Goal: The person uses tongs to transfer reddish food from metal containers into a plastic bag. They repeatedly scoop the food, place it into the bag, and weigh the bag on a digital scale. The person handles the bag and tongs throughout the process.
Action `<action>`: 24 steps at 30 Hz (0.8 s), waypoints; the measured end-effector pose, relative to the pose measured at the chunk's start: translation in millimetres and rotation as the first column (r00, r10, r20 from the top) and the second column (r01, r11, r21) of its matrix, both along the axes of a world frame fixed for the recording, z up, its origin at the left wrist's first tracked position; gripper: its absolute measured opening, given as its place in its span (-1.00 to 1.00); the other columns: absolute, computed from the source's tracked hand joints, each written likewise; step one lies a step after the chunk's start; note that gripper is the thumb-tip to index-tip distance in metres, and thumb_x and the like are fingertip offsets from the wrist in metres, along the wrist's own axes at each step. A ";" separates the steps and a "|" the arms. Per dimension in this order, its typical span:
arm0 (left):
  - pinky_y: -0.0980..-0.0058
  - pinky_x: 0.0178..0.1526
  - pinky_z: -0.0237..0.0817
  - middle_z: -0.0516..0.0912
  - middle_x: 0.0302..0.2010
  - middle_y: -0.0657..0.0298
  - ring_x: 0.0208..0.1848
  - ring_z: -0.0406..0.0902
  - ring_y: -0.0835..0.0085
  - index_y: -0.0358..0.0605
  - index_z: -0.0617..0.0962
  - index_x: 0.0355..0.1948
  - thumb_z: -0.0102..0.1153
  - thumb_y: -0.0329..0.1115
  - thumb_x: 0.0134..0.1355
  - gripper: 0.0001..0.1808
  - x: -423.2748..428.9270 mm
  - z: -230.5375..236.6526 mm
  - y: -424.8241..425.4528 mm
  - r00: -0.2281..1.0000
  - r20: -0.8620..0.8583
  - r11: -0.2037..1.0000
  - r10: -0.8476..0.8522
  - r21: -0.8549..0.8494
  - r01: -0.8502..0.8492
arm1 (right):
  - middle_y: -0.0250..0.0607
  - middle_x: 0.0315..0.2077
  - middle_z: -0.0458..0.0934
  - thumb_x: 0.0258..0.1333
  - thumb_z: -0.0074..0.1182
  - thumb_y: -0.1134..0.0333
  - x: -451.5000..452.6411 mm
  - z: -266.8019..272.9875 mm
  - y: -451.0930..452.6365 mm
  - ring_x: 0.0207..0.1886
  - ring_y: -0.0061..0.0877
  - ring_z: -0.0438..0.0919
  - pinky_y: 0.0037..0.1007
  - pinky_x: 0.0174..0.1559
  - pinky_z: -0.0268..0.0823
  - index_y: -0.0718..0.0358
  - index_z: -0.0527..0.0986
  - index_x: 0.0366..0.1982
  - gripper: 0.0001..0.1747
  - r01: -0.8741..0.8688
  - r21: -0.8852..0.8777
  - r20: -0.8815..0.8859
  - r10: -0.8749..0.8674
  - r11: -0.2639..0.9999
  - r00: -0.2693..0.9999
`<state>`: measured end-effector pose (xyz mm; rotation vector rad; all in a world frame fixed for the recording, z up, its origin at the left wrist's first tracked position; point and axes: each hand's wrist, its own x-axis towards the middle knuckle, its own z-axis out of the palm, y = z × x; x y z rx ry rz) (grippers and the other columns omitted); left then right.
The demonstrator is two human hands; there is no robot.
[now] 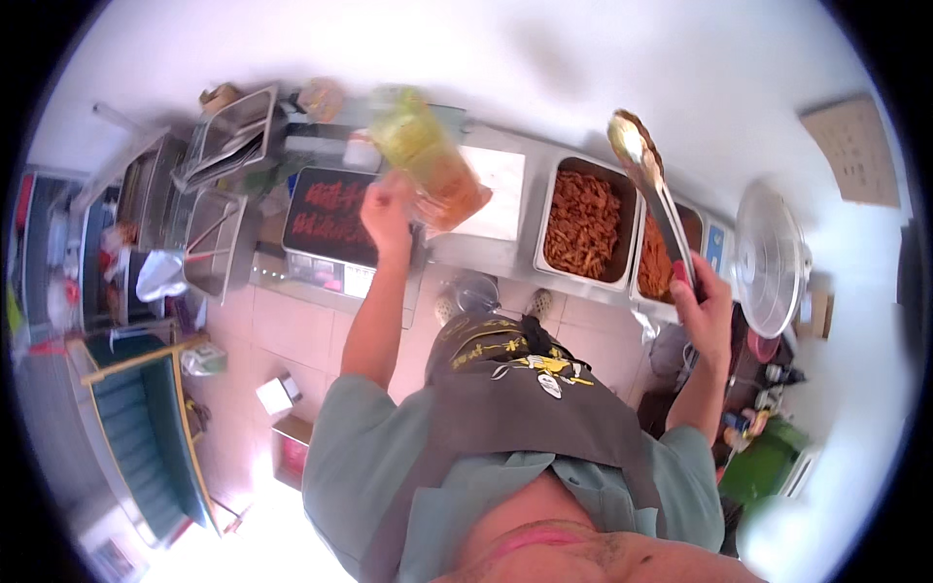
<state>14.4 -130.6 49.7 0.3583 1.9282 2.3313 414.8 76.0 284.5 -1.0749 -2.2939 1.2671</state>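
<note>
My left hand (388, 211) grips a clear plastic bag (444, 178) with orange-red food at its lower end. The bag is blurred and hangs over a white board (503, 191) on the counter. My right hand (704, 300) is wrapped around the handle end of metal food tongs (665, 200), their tips raised toward the wall. Below the tongs, a steel pan (633, 293) of orange-red food is partly hidden. Left of it, a deeper steel pan (543, 248) holds reddish-brown strips of food. Beside my left hand lies a scale with a black top (321, 237) bearing red writing.
A white lidded tub (361, 151) stands behind the scale. Steel bins (251, 109) and a utensil container (219, 251) are at the left. A fan (769, 259) stands right of the pans. A teal padded bench (146, 430) and a red box (291, 452) are on the floor side.
</note>
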 end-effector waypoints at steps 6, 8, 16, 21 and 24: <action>0.56 -0.44 0.39 0.65 -0.36 0.26 -0.46 0.43 0.63 -0.07 0.34 -0.56 0.31 -0.59 0.23 -0.61 -65.1 -38.2 -83.4 0.960 0.207 0.951 0.191 0.204 -0.233 | -0.54 -0.57 0.45 0.27 0.26 0.29 -24.3 -39.8 -25.8 -0.60 -0.81 0.36 -0.62 -0.56 0.17 0.30 0.56 0.06 -0.62 -0.016 -0.214 -0.059 0.003 0.977 0.998; 0.54 -0.48 0.38 0.60 -0.42 0.30 -0.47 0.44 0.59 -0.07 0.34 -0.53 0.31 -0.59 0.24 -0.62 -95.4 -75.7 -111.6 0.901 0.344 0.920 0.263 0.192 -0.341 | -0.54 -0.58 0.44 0.27 0.26 0.30 -34.4 -43.1 -35.9 -0.59 -0.81 0.36 -0.62 -0.56 0.17 0.30 0.56 0.06 -0.62 -0.042 -0.196 -0.022 0.038 0.980 0.999; 0.43 -0.50 0.44 0.63 -0.42 0.24 -0.44 0.62 0.39 -0.09 0.44 -0.38 0.35 -0.57 0.23 -0.73 -172.2 -161.7 -193.7 0.687 0.665 0.840 0.293 0.165 -0.517 | -0.49 -0.52 0.51 0.21 0.32 0.28 -77.3 -50.9 -90.5 -0.56 -0.78 0.38 -0.61 -0.50 0.23 0.32 0.54 0.11 -0.53 -0.076 -0.160 0.135 0.098 0.984 0.986; 0.45 -0.40 0.50 0.66 -0.40 0.19 -0.46 0.61 0.40 -0.23 0.54 -0.31 0.43 -0.32 0.23 -0.73 -189.4 -206.2 -226.8 0.788 0.522 0.932 0.327 -0.040 -0.360 | -0.50 -0.48 0.52 0.22 0.30 0.31 -105.2 -58.1 -121.4 -0.56 -0.79 0.37 -0.60 -0.51 0.23 0.31 0.53 0.12 -0.54 -0.107 -0.198 0.149 0.138 0.974 0.979; 0.43 -0.17 0.61 0.68 -0.22 0.13 -0.22 0.68 0.37 -0.29 0.54 -0.12 0.41 -0.27 0.26 -0.65 -130.8 -167.0 -204.5 0.796 0.585 0.965 0.152 0.086 -0.247 | -0.52 -0.47 0.50 0.22 0.29 0.31 -103.3 -68.5 -134.2 -0.56 -0.79 0.36 -0.61 -0.52 0.22 0.30 0.52 0.13 -0.53 -0.093 -0.185 0.161 0.124 0.978 0.979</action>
